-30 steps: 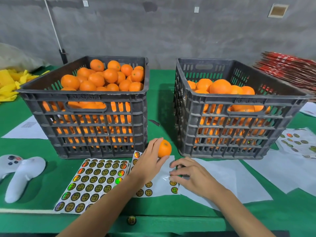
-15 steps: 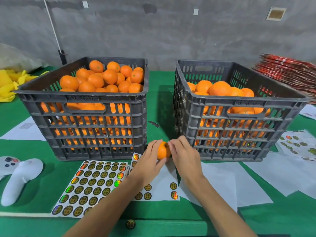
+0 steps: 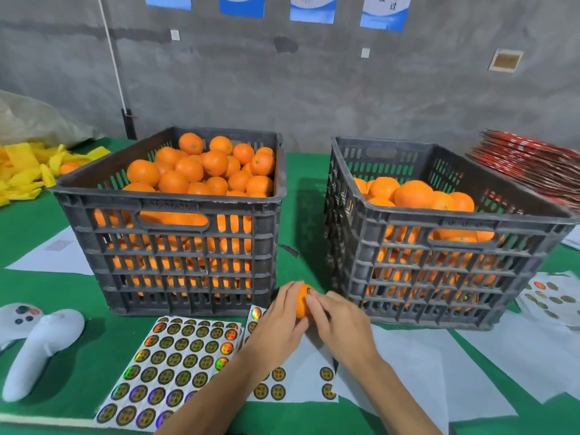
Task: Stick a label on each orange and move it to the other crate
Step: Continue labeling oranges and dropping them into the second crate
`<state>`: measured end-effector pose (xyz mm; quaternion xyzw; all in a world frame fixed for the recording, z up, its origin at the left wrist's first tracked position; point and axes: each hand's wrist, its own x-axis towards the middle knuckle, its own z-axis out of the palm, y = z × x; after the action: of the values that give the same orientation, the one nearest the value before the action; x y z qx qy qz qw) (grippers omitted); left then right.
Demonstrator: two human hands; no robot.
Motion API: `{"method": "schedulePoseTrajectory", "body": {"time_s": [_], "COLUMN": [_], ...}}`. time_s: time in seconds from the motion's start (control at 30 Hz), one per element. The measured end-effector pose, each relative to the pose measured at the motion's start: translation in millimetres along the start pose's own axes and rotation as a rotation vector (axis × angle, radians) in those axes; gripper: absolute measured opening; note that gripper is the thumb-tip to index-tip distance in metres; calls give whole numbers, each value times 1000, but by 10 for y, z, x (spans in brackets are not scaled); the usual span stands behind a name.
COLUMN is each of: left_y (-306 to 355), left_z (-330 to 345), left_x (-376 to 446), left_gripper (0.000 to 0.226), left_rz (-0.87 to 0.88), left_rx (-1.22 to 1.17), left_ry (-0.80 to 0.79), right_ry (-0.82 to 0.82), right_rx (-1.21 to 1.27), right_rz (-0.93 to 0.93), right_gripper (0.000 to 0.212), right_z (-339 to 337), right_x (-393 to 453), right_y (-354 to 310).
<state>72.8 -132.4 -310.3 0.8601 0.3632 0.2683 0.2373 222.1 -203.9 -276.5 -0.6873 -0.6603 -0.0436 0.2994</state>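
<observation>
**Little legible writing**

Two Chinese characters, 做 above 过, legible on the rightmost blue-and-white wall poster; remaining posters cut off by the frame edge, unreadable. Four tiny gold characters on each round black-and-gold holographic sticker of the full label sheet, too small to make out. Faint grey printed block on the white paper sheet left of the crates, blurred. Embossed marking along the dark grey plastic crate rim, illegible.
</observation>
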Motion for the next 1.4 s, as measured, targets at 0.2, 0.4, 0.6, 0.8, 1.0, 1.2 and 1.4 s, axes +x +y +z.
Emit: {"method": "schedulePoseTrajectory", "body": {"time_s": [0.2, 0.4, 0.6, 0.8, 1.0, 1.2, 1.4], "left_y": [81, 490, 999, 1235, 1328, 1046, 236], "left_z": [-79, -487, -1062, -1387, -1606, -2128, -2740], "left_x": [-17, 117, 526, 916, 1227, 1411, 1606], "left_gripper": [64, 57, 43, 58, 67, 32, 10], "left_rz": [-3, 136, 211, 285, 221, 19, -355], "left_rx": [-57, -244, -376, -379, -164, 166, 418], "left_ry": [10, 244, 395, 389, 394, 478, 313], "right_ry": [98, 313, 443, 357, 408, 400, 368], "right_rx": [-386, -92, 140, 456, 362, 112, 31], "right_rz": [-153, -114, 0, 91, 34, 217, 215], "right_gripper": [38, 50, 64, 65, 60, 54, 49], "right_z": [-116, -562, -1172, -1547, -1752, -1822, -1667], "right_x": [-108, 109, 571, 1075, 1422, 1638, 1801], "right_y": [-100, -267, -636, -684, -419, -96, -284]}}
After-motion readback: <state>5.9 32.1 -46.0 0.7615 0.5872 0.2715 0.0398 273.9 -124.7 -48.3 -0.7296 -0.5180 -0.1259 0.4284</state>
